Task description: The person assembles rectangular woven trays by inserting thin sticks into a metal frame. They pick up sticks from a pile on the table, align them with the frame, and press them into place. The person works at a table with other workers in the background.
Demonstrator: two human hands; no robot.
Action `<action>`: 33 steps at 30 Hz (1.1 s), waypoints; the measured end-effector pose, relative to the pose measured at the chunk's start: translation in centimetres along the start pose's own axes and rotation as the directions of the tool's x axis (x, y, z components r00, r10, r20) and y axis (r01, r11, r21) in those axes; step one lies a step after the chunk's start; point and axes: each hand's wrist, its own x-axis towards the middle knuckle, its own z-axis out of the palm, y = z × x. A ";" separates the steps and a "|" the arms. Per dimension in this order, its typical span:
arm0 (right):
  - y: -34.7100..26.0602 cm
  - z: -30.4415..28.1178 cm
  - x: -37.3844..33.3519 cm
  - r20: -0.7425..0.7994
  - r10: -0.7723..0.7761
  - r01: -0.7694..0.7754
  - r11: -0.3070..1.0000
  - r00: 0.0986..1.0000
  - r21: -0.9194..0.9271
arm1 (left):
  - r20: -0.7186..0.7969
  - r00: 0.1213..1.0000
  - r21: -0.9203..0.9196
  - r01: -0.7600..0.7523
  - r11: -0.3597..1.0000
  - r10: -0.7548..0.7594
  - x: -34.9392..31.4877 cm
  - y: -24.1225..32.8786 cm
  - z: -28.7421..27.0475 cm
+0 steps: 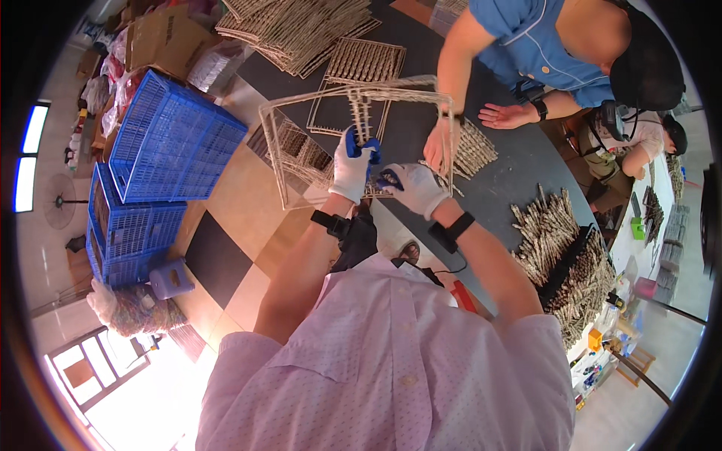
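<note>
The step in hand looks like working a spiked strip (359,113) at a pale rectangular frame (274,160), which stands raised in front of the chest; the left hand (353,165), gloved in white and blue, has its fingers closed round the strip's lower end, while the strip runs upward to the frame's top rail; whether it is fastened there I cannot tell; the right hand (416,188), gloved likewise, is at the frame's lower right with fingers curled inward, and whether they pinch anything cannot be made out; a co-worker's hand (442,144) is at the frame's right side, the other hand (505,116) held out palm up with fingers spread; the next move, as I judge it, calls for a steady frame and a strip lined up with the rails, the hands clear of one another; as for containers, a large blue crate (177,146) leans at the left, its contents out of sight; a lower crate (147,233) is just beneath it, with something brown showing inside, too unclear to name; a cardboard box (165,37) is behind them, its inside hidden, near bagged goods (214,71); a bulging clear bag (135,308) holds a jumble I cannot identify, beside a purple stool (171,279); on the dark table (519,169) lie a stack of woven panels (301,30) and, to the right, a heap of twisted sticks (549,233).
</note>
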 end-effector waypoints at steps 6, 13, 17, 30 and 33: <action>-1.9 -2.1 -0.7 -0.543 0.085 0.285 0.777 0.835 0.561 | -0.081 0.994 -0.064 0.064 0.996 -0.069 0.4 -0.5 -3.0; -1.2 -8.6 -4.5 -0.478 0.594 0.541 0.083 0.648 0.837 | -0.068 0.988 -0.177 0.123 0.976 -0.137 -0.1 -1.3 -6.8; 4.2 -7.8 -8.3 -0.293 0.567 -0.285 0.716 0.770 0.637 | -0.085 0.994 -0.102 0.061 0.993 -0.069 0.5 -0.3 -7.6; 13.1 5.9 -6.0 -0.237 0.294 -0.353 0.897 0.926 -0.267 | -0.091 0.996 0.030 0.024 0.999 -0.022 -0.6 1.0 -4.9; 12.8 4.9 -7.1 -0.161 0.351 -0.381 0.898 0.922 -0.222 | -0.125 0.989 -0.044 0.076 0.996 -0.081 -0.5 0.7 -4.7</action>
